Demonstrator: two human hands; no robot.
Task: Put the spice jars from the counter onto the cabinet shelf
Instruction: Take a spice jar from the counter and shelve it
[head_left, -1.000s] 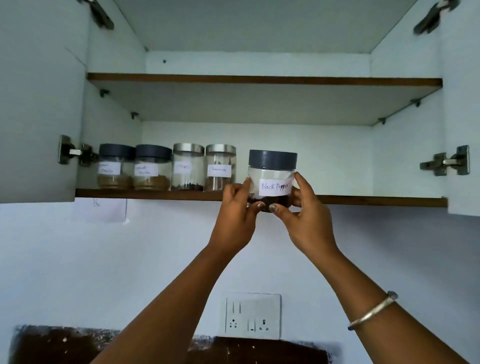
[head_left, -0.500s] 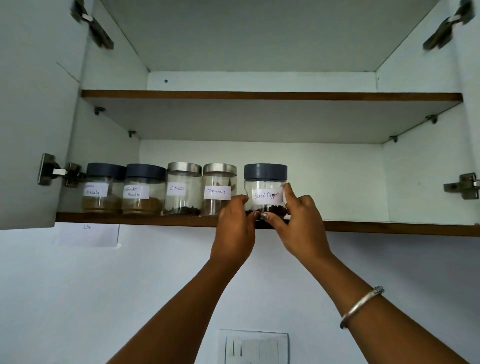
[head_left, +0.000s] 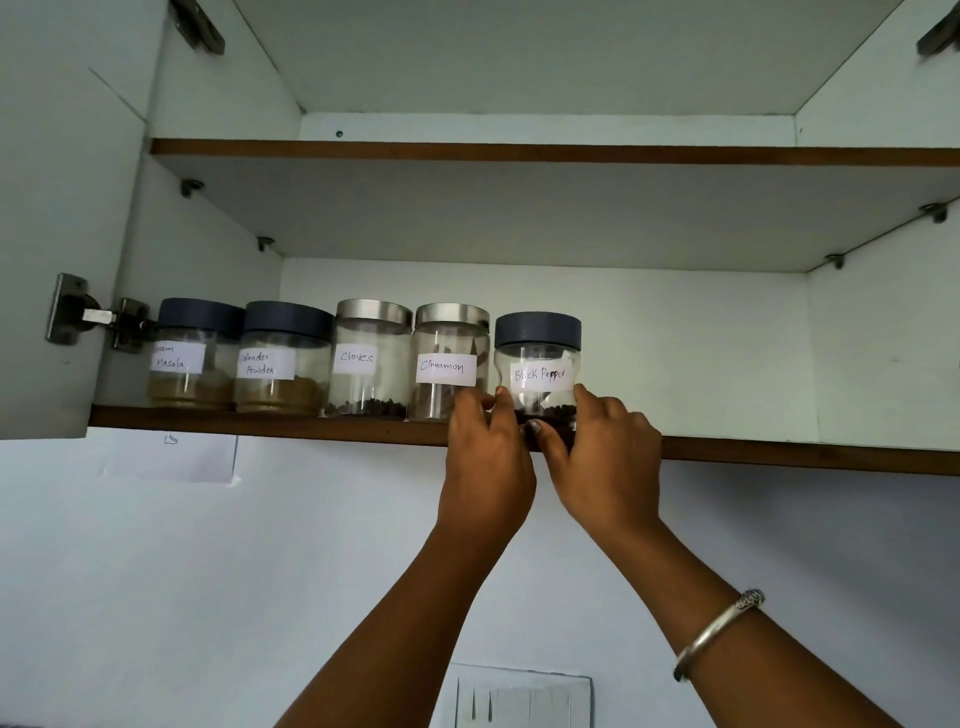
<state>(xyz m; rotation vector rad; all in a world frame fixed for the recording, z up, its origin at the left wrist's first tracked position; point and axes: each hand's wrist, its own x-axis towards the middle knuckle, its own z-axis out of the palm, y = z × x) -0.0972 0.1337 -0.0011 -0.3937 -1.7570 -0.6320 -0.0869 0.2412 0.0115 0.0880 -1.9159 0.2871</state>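
Observation:
The black pepper jar (head_left: 538, 364), clear with a dark blue lid and a white label, stands on the lower cabinet shelf (head_left: 779, 454) at the right end of a row. My left hand (head_left: 488, 462) holds its lower left side and my right hand (head_left: 602, 457) holds its lower right side. To its left stand the cinnamon jar (head_left: 451, 358) and cloves jar (head_left: 371, 358), both with steel lids, then the coriander powder jar (head_left: 283, 358) and masala jar (head_left: 195, 353), both with dark lids. My fingers hide the pepper jar's base.
The upper shelf (head_left: 519, 153) is bare. Open cabinet doors with metal hinges (head_left: 88, 314) flank both sides. The lower shelf has free room right of the pepper jar. A paper note (head_left: 171, 454) and a switch plate (head_left: 519, 699) are on the wall below.
The pepper jar went from held at the shelf's front edge to standing on the shelf next to the cinnamon jar. Both hands followed it and still hold it.

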